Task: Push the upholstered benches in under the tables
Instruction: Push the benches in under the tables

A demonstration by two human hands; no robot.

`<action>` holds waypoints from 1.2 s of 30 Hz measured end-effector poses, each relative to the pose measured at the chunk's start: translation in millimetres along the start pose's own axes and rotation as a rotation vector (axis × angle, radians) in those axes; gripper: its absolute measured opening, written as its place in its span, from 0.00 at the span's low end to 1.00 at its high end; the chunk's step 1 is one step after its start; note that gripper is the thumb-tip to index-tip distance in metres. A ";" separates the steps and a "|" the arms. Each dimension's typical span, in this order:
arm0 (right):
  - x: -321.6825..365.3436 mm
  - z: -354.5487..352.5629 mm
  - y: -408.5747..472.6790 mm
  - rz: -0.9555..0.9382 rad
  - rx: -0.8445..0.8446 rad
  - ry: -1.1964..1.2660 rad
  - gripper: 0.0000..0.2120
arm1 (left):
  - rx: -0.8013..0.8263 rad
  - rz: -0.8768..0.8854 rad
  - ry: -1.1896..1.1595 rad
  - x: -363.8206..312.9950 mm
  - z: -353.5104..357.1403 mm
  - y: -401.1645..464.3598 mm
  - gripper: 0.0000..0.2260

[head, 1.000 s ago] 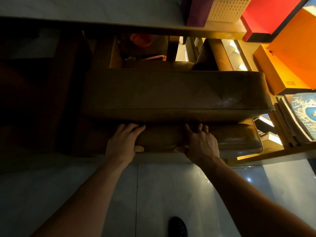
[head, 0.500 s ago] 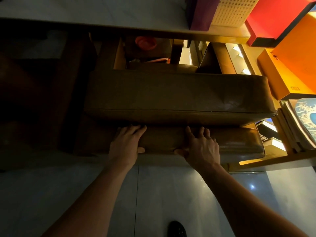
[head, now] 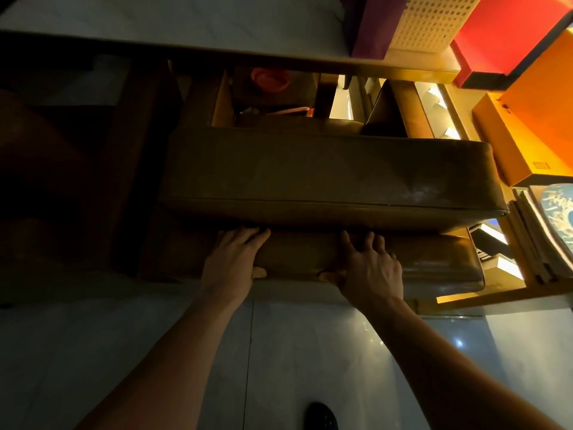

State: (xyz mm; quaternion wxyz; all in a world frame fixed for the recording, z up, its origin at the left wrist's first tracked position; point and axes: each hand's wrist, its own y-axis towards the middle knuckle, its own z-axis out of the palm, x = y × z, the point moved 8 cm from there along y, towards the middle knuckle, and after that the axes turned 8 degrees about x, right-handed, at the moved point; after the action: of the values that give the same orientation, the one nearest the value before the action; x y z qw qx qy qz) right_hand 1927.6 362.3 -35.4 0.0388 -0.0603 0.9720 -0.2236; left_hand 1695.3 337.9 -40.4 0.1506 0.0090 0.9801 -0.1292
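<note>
Two brown upholstered benches lie one above the other under a pale-topped table [head: 173,23]. The upper bench [head: 325,175] is larger and overhangs the lower bench [head: 434,268], whose front edge sticks out toward me. My left hand [head: 232,259] grips the lower bench's front edge, fingers on top, thumb below. My right hand [head: 369,268] grips the same edge a little to the right in the same way. Both fingertips reach the gap beneath the upper bench.
Red [head: 508,32], orange [head: 521,144] and purple [head: 372,26] boxes crowd the right. Stacked books or prints [head: 552,231] sit on a low wooden shelf [head: 483,296]. Cardboard boxes and a red bowl [head: 269,79] lie behind the benches. Pale tiled floor [head: 155,352] lies near me, with a dark shoe [head: 319,417].
The benches sit slightly lower and farther in the frame as the view shifted; both hands stay on the lower bench's front edge, fingers reaching a bit deeper.
</note>
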 end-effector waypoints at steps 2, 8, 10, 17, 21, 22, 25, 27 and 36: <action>0.7 -0.7 -0.2 0.000 -0.001 0.002 0.48 | -0.003 -0.007 0.027 -1.7 0.3 -2.1 0.35; -1.0 -5.7 -8.3 -0.009 0.078 0.082 0.48 | 0.074 -0.020 0.047 -5.4 3.4 -21.1 0.36; -1.7 -10.0 -14.6 -0.029 0.068 0.144 0.45 | 0.094 -0.031 0.044 -1.8 2.3 -30.2 0.36; 29.1 -25.0 -70.0 -0.069 0.064 0.230 0.44 | 0.116 -0.059 0.032 8.2 -38.1 -81.0 0.36; 67.6 -45.5 -106.2 -0.085 0.050 0.233 0.44 | 0.109 -0.045 0.002 24.4 -75.7 -118.9 0.34; 80.2 -51.1 -115.6 -0.096 0.044 0.233 0.44 | 0.109 -0.044 -0.016 31.3 -85.5 -129.8 0.34; 123.3 -66.8 -141.3 -0.130 0.033 0.239 0.44 | 0.081 -0.030 -0.049 54.6 -116.4 -162.1 0.35; 155.4 -77.1 -156.6 -0.150 0.025 0.245 0.45 | 0.056 -0.021 -0.049 73.2 -135.7 -183.8 0.36; 296.9 -105.9 -185.1 -0.277 0.020 0.224 0.43 | -0.039 -0.105 -0.100 195.2 -191.5 -252.1 0.37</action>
State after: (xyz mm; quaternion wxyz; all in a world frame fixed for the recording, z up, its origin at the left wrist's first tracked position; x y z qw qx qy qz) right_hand 1641.3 202.6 126.5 -0.1002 -0.1682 0.9503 -0.2419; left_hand 1438.7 139.1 141.1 0.1926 -0.0519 0.9727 -0.1183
